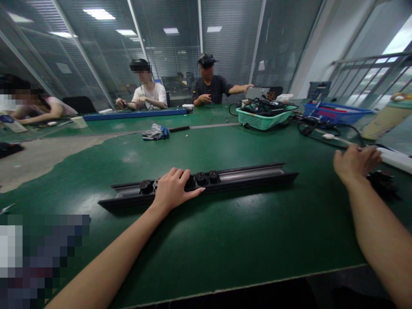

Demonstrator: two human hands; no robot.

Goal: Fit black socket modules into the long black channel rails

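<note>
A long black open-topped power strip housing [257, 174] lies across the green table in front of me. Several small black socket modules [213, 176] sit in its channel, grouped toward its left and middle. My left hand [172, 189] lies over the housing with its fingers across the channel and its thumb along the near wall, covering some modules. Off to the right, my right hand [357, 163] hovers by a heap of small black parts [384, 184], its fingers loosely apart and bent. Nothing shows in that hand, though its fingertips are partly hidden.
A green basket [262, 121] holds dark cables, and a blue basket [341, 115] stands farther right. A white power strip [397, 159] lies beyond my right hand. Gloves [156, 132] and a long blue bar [138, 114] lie farther back. Several people sit around the table.
</note>
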